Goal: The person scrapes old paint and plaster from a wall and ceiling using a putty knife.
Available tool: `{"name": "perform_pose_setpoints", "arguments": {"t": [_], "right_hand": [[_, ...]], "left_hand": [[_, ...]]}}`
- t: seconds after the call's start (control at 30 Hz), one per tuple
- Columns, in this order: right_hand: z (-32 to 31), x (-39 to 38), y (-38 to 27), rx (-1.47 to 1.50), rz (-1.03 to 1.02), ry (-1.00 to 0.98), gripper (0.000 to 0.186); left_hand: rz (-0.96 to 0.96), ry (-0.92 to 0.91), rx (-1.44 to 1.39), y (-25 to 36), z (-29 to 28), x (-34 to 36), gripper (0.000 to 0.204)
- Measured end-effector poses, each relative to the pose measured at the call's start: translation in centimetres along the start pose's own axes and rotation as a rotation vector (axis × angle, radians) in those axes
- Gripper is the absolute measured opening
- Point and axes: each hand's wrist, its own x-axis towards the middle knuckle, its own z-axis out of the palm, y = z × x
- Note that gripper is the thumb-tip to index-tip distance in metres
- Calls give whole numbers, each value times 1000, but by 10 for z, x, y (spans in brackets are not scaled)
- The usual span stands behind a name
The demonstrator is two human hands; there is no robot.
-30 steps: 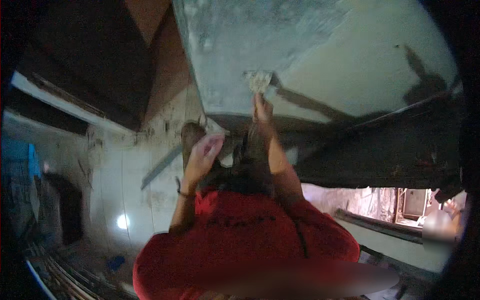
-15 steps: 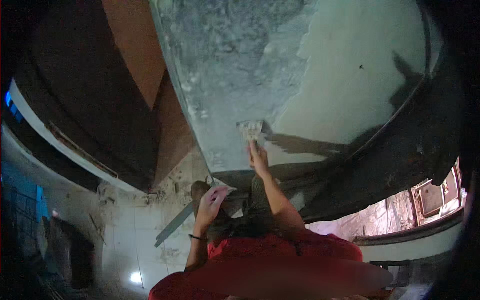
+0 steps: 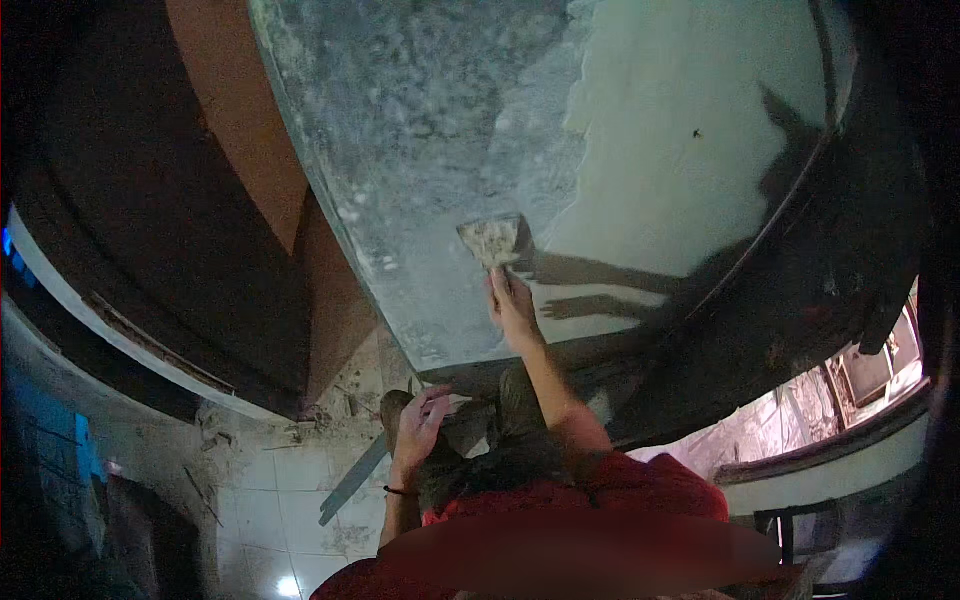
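The scraper lies with its wide blade flat on the grey wall, at the edge where the pale coat begins, so the blade can press against the surface. The right hand is closed around its handle, arm stretched up. The left hand hangs lower, near the chest, fingers half curled; it seems to hold nothing, but the view is dim. Below lies a tiled floor.
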Motion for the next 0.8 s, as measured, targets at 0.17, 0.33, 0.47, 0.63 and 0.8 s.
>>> {"name": "perform_pose_setpoints", "arguments": {"t": [0.17,0.33,0.47,0.63,0.8], "right_hand": [[-19,-38,50,-117,131,71,46],[-2,-7,-13,-82,53,84,47],[4,18,-38,-47,-57,-9,46],[-14,-17,42,47,164,65,41],[-14,-28,55,16,277,94,42]], "left_hand": [[-2,-42,-40,-7,-1,-8,28],[9,-30,90,0,-3,-4,30],[-59,-18,23,-2,-5,5,31],[-17,11,-10,-17,-1,0,31],[-55,-49,25,-10,-7,1,31]]}}
